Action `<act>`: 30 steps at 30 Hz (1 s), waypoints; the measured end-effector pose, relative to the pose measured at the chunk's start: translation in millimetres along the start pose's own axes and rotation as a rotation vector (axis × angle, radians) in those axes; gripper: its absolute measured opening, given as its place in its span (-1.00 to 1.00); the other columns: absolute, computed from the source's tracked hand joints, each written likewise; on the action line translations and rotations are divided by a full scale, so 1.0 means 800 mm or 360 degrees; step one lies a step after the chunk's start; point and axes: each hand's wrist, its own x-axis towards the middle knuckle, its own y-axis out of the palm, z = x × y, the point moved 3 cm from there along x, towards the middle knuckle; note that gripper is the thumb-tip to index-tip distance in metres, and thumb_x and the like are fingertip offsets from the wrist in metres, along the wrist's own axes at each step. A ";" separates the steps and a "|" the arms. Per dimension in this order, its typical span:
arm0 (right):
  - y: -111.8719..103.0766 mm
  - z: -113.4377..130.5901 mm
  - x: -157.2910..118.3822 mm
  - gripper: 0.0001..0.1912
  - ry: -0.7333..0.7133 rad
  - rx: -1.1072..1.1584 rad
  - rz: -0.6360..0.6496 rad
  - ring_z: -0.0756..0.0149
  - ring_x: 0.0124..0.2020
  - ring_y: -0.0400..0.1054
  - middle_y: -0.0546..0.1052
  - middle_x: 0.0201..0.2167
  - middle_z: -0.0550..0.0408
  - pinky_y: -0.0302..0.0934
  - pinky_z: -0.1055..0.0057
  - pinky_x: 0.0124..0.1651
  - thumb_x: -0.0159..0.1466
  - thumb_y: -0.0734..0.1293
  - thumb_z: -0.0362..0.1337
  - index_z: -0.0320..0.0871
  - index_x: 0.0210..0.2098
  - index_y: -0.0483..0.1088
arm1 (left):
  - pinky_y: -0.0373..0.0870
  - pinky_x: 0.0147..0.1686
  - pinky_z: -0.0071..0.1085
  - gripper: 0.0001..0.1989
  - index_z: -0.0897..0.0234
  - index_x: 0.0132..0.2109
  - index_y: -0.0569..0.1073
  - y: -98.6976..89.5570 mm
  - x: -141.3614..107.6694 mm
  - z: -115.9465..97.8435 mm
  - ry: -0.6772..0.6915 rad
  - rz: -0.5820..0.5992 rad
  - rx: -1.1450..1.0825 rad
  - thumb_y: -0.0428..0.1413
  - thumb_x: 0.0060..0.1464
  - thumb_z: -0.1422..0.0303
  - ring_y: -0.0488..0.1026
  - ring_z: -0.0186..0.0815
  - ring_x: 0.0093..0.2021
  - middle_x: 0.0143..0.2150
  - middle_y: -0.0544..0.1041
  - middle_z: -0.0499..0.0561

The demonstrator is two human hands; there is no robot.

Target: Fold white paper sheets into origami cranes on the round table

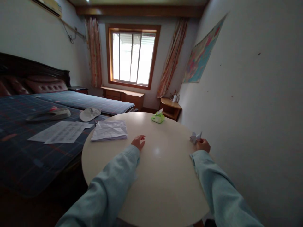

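My right hand (203, 145) is closed, its fingertips pinching a small folded white paper piece (195, 137) at the right edge of the round white table (161, 183). Left of the middle, my left hand (139, 142) is over the table with its fingers apart and nothing in it. A stack of creased white paper (109, 130) lies on the table's left side, beyond my left hand. Near the far edge sits a green tissue pack (157, 117) with a tissue sticking out.
A bed (19, 126) with a blue plaid cover adjoins the table on the left, holding printed sheets (63, 131) and a light cap (90, 114). The wall (255, 126) runs close along the right. A corner shelf (170, 104) stands beyond the table.
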 end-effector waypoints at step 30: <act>-0.008 0.069 -0.046 -0.88 -0.0538 0.0113 -0.0102 0.43 -0.58 0.08 0.22 -0.60 0.16 0.01 0.48 -0.46 -0.01 0.08 -0.29 -0.17 -0.45 0.14 | 0.12 -0.05 -0.32 -0.68 0.32 -0.16 0.33 -0.132 0.007 0.073 -0.0015 -0.0701 0.0621 -0.23 0.02 0.39 0.22 -0.29 -0.05 -0.11 0.36 0.06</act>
